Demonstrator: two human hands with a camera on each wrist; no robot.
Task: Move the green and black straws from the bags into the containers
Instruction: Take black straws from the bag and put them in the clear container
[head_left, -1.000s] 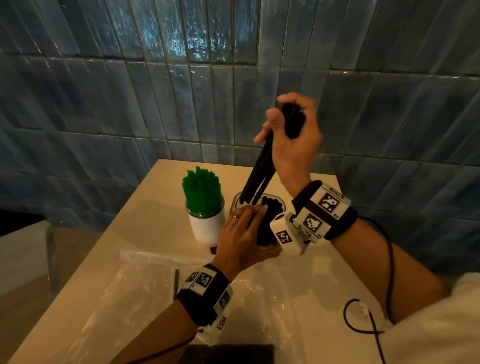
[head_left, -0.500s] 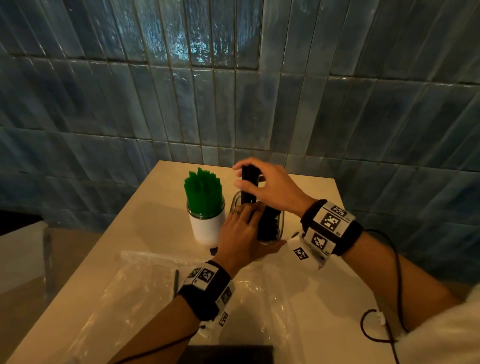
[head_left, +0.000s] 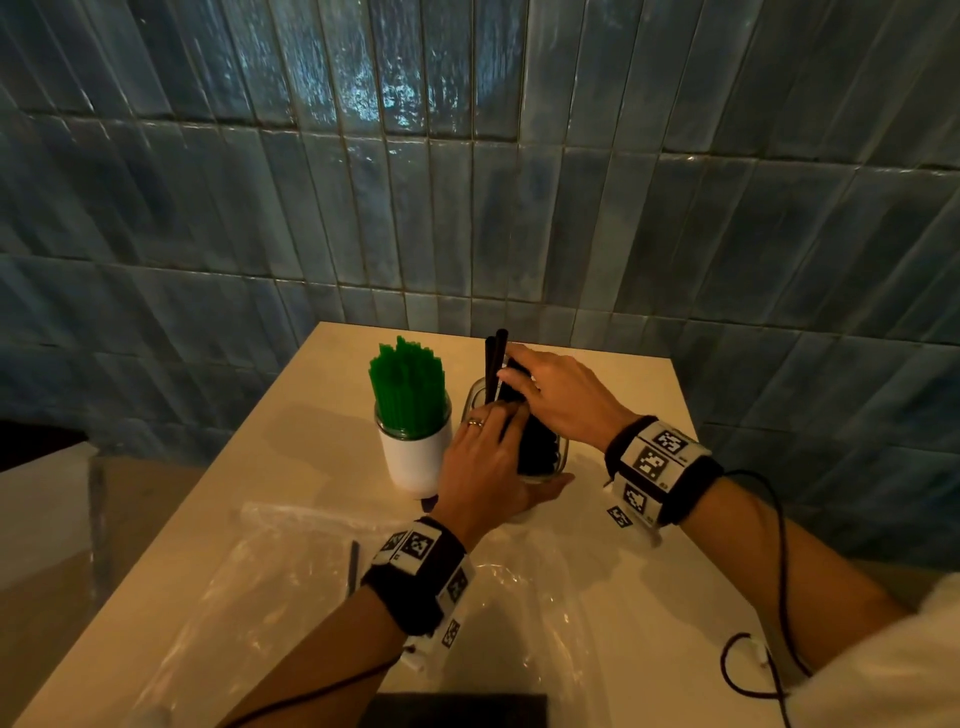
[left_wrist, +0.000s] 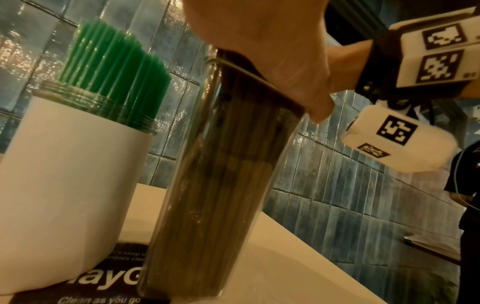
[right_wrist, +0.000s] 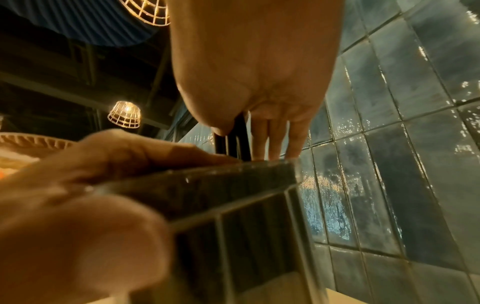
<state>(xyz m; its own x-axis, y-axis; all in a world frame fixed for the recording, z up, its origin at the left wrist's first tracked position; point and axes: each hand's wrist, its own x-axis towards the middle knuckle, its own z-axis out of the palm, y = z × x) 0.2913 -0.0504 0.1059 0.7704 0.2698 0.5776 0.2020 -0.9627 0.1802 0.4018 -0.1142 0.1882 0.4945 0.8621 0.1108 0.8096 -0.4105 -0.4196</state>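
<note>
Table (head_left: 311, 467): white jar (head_left: 413, 457) holds green straws (head_left: 408, 387); right fingers (head_left: 519, 382) flat on black straws (head_left: 496, 364) in left-gripped glass (left_wrist: 221, 185).

I see the table (head_left: 597, 545) pushed against the tiled wall (head_left: 467, 208). Toward its far side two containers stand just beside each other: the jar (head_left: 413, 457) holding the straws (head_left: 408, 384) on the left, the glass container (head_left: 558, 462) with its bundle of straws (head_left: 535, 447) on the right. My left hand (head_left: 488, 467) wraps the glass container from the near side; my right hand (head_left: 561, 400) lies over its top. Two straws (head_left: 496, 364) stick up behind the fingers. Nearer me a plastic bag (head_left: 270, 597) lies flat, a single straw (head_left: 354, 566) on it.
</note>
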